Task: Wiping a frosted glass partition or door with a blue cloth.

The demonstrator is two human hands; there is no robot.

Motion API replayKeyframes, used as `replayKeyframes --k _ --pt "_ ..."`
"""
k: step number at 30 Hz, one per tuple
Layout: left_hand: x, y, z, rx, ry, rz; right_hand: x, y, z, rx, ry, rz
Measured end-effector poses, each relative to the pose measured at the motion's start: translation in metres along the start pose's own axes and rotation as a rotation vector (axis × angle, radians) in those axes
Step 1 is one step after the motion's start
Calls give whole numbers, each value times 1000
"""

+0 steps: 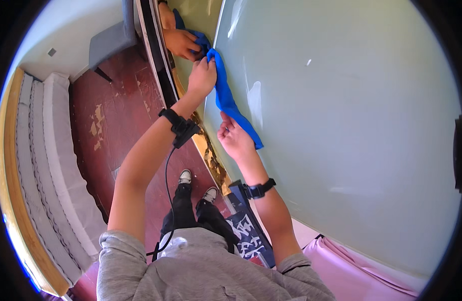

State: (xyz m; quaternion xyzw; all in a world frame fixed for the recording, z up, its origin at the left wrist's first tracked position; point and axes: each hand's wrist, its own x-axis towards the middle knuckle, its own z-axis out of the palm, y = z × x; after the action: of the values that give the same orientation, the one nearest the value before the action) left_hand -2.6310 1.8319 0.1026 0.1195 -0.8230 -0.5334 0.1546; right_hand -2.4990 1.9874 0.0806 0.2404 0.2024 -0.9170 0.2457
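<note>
A blue cloth (231,99) lies lengthwise along the near edge of a pale, glossy glass surface (329,113). Its upper end is gripped in my left hand (203,77), close to a mirror-like panel (185,69) that reflects a hand and the cloth. My right hand (234,137) is palm up at the lower part of the cloth, with its fingers partly curled; the cloth runs beside and partly behind it, and whether the fingers grip it cannot be told. Both wrists wear black straps with small devices.
A grey chair (110,41) stands on the worn red floor (121,98) at upper left. A mattress or sofa with a wooden frame (31,210) lies at far left. Pink fabric (340,263) is at lower right. A black cable (167,188) hangs from my left wrist.
</note>
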Motion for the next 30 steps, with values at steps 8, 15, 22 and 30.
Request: replayKeyframes --k 8,15,22,30 --pt "-172 -13 30 -466 -665 -442 -185 -5 -129 -214 286 -3" --pt "-184 -39 39 -423 -657 -325 -183 4 -161 -224 428 3" --pt "-32 -112 34 -6 -115 -26 37 32 -96 130 118 -30" --pt "-110 -129 54 -170 -220 -81 -21 51 -175 -25 234 -203"
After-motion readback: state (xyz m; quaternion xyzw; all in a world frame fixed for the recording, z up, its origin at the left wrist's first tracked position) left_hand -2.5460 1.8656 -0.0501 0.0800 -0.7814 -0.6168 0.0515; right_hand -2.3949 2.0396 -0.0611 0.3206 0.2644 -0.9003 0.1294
